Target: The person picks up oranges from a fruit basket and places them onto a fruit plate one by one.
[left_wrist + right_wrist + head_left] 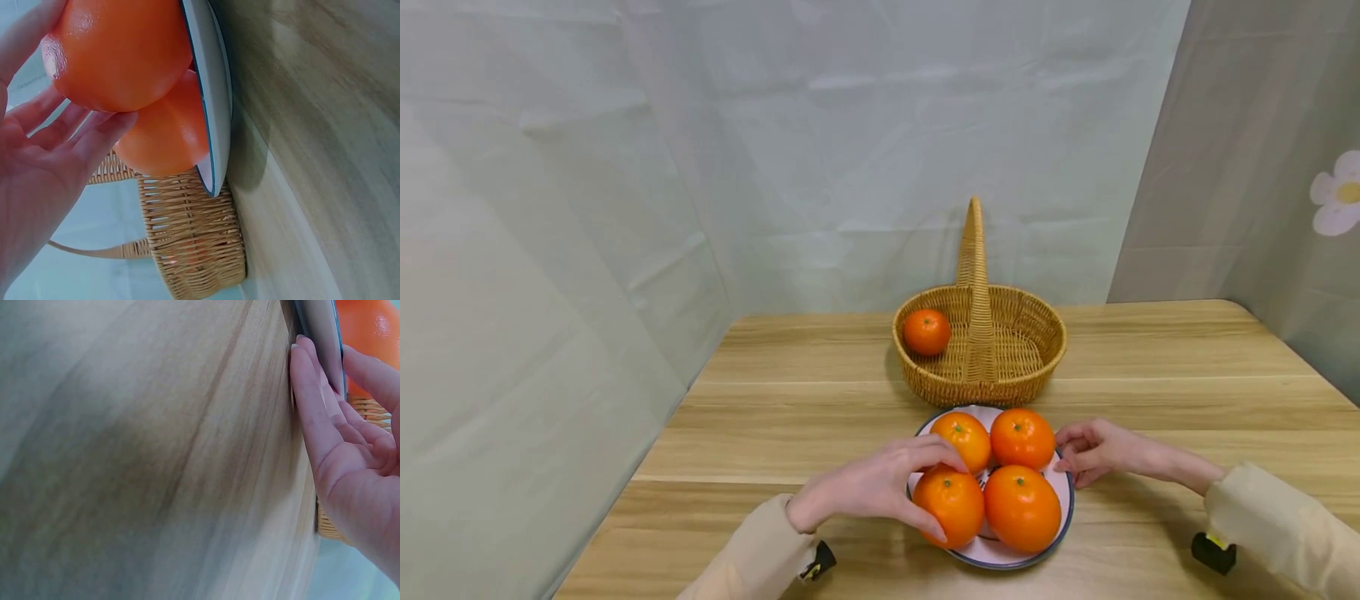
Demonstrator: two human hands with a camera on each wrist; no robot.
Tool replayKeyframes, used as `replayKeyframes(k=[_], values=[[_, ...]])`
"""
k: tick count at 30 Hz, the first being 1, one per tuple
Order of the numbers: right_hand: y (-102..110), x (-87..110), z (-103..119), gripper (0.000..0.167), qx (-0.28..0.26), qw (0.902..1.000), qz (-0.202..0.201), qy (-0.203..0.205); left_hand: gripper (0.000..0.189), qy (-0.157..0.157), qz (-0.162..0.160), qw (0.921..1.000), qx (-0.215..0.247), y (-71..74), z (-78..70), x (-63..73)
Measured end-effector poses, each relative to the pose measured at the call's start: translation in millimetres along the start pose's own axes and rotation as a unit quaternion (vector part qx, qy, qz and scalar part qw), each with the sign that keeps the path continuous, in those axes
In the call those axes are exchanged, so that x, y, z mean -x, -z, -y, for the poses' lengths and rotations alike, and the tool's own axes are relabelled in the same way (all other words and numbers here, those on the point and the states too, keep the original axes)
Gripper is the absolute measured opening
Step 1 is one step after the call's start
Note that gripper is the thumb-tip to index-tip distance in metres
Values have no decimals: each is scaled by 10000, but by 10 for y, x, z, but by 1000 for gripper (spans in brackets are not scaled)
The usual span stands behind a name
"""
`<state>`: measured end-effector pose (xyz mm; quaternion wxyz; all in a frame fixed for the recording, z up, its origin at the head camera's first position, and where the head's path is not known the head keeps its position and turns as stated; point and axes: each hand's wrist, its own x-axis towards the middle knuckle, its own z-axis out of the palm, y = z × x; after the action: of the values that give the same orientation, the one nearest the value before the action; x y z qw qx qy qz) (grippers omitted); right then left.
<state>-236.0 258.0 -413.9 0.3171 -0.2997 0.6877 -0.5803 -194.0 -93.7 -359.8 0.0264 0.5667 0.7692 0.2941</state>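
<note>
A white plate [1060, 546] with a dark blue rim bears several oranges. My left hand [868, 483] holds the near-left orange [949, 510], thumb on its near side and fingers over its far side. In the left wrist view, that orange [125, 56] still overlaps the plate's edge [217, 106]. On the plate's right side, my right hand [1105, 454] grips the rim; the right wrist view has the thumb at the rim and fingers along the plate's underside [320, 337]. The near-right orange [1022, 510], far-left orange [964, 440] and far-right orange [1022, 437] lie beside the held one.
Right behind the plate stands a wicker basket [940, 392] with a tall arched handle [976, 275]. One orange [927, 332] lies in its left half. The wooden table [760, 425] ends at pale cloth hangings [850, 167] behind and at the left.
</note>
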Motion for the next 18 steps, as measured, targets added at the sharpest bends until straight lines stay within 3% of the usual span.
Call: replayKeyframes(k=[18], values=[[-10,-1,2,29,52,10000,-38,-32,59,-44,-54,9999,-93,-38,37,-2]])
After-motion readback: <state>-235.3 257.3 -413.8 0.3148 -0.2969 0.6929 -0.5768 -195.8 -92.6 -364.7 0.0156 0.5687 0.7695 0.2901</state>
